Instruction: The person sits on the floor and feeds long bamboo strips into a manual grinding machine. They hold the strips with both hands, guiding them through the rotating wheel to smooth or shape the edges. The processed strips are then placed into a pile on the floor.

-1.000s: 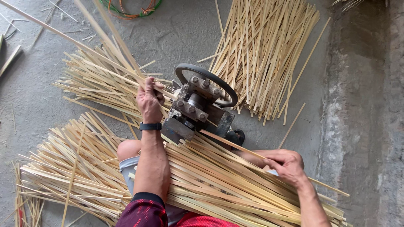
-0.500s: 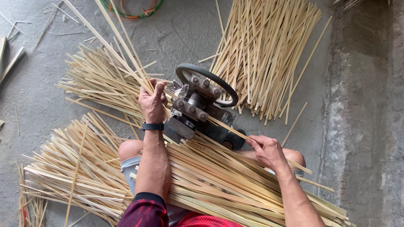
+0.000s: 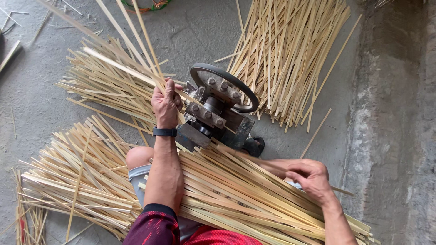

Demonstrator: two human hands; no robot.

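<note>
The left hand [image 3: 166, 103] is closed around a few long bamboo strips [image 3: 119, 67] on the far side of the splitting machine [image 3: 217, 113], the fingers wrapped over them just beside the machine's bolted head. These strips run along a diagonal axis, rising away from the left grip toward the upper left and passing down through the machine toward the lower right. The right hand [image 3: 310, 176] lies on the near side of the machine, well apart from the left hand, with its fingers curled together over the top strips of the bundle across the lap [image 3: 236, 190]; whether it pinches one single strip or only rests on several cannot be told. That bundle shares the same diagonal axis, its upper ends touching the machine body and its lower ends running off the bottom right. The machine therefore stands between the two hands, and the left hand is the nearer to its head. The machine carries a dark ring-shaped wheel [image 3: 225, 81] at its top and sits on the concrete floor [image 3: 190, 31]. A fanned pile of strips [image 3: 284, 50] lies beyond it at the upper right, a second pile [image 3: 77, 181] lies on the floor at the left, beside the person's knee [image 3: 138, 156], and a black wristband [image 3: 164, 132] circles the left wrist.
</note>
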